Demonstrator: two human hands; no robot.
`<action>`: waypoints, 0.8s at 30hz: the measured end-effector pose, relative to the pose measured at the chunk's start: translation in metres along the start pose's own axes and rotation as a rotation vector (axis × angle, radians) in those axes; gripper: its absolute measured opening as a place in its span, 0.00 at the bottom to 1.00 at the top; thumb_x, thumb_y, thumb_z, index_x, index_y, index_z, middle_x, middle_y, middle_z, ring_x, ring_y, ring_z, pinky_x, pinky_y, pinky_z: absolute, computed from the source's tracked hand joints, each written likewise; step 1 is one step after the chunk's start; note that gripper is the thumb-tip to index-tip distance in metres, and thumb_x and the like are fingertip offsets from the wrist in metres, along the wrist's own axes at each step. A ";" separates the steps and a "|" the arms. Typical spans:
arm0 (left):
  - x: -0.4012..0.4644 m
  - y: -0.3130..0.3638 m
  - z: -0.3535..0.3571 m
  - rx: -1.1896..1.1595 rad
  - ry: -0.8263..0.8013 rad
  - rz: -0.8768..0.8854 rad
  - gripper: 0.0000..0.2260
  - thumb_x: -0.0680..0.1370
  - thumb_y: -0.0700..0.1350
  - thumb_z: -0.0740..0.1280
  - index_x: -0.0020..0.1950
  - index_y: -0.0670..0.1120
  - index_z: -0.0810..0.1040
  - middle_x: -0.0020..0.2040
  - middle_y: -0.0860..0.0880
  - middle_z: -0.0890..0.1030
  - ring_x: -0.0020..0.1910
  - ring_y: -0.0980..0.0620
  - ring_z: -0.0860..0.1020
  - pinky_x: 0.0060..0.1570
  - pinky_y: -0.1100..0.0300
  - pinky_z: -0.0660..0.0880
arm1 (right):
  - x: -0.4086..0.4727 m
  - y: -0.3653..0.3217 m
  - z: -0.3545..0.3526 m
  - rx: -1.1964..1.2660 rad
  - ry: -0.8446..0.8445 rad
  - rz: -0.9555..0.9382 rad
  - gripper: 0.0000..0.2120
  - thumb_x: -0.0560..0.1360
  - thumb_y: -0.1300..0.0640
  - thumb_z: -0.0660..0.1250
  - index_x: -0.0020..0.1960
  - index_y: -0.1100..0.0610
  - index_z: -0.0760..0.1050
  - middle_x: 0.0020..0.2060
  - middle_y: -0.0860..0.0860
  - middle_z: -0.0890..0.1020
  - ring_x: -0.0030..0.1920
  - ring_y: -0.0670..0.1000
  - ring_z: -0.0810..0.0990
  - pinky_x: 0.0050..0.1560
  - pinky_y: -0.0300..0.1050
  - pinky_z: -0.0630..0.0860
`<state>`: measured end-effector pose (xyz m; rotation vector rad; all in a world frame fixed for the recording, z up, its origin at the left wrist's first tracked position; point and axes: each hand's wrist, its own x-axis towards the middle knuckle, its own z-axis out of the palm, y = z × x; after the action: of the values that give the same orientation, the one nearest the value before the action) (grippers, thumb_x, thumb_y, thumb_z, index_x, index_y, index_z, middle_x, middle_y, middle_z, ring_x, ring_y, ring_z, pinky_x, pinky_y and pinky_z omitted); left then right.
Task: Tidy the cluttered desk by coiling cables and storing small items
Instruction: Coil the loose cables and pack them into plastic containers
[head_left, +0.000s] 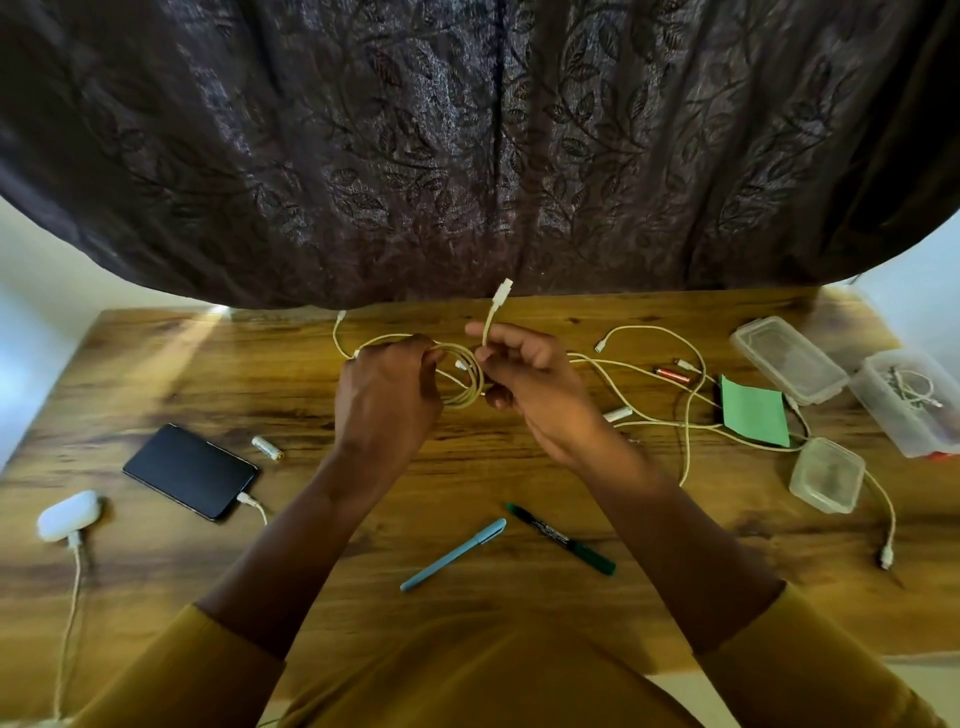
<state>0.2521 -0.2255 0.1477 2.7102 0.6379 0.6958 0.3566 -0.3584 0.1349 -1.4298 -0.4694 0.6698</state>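
Beyond both hands hangs a dark brown curtain (467, 145) with a woven leaf pattern, its folds falling to the far edge of a wooden desk (322, 405) with strong dark grain. Pale wall (47, 260) shows to the left and right of the curtain. A streak of light lies on the desk, far left of the hands.

Phone (190, 471) left on the desk (291, 374); pens (453, 554) in front; boxes (789, 358) right — curtain (467, 145) behind.
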 end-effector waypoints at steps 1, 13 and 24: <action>0.000 -0.001 -0.001 -0.002 -0.008 -0.003 0.07 0.81 0.44 0.68 0.46 0.47 0.85 0.39 0.47 0.85 0.38 0.42 0.82 0.37 0.57 0.65 | -0.001 0.002 0.000 0.004 -0.020 -0.018 0.15 0.84 0.64 0.64 0.68 0.57 0.79 0.49 0.54 0.82 0.42 0.47 0.76 0.34 0.39 0.72; 0.009 -0.013 -0.008 -0.292 -0.172 0.016 0.09 0.78 0.40 0.71 0.53 0.52 0.88 0.36 0.57 0.84 0.33 0.59 0.80 0.31 0.64 0.71 | -0.008 0.015 0.000 -0.079 0.068 -0.142 0.05 0.78 0.63 0.73 0.53 0.60 0.84 0.42 0.58 0.86 0.33 0.50 0.76 0.30 0.39 0.70; 0.003 -0.011 -0.004 -0.484 -0.192 -0.102 0.05 0.81 0.47 0.71 0.52 0.53 0.88 0.37 0.55 0.86 0.31 0.59 0.84 0.35 0.48 0.83 | -0.006 0.010 0.004 -0.584 0.208 -0.225 0.11 0.76 0.56 0.76 0.57 0.53 0.83 0.38 0.41 0.83 0.37 0.39 0.82 0.37 0.31 0.76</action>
<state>0.2489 -0.2138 0.1486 2.2449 0.4814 0.4812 0.3486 -0.3595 0.1258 -1.9334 -0.6837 0.1977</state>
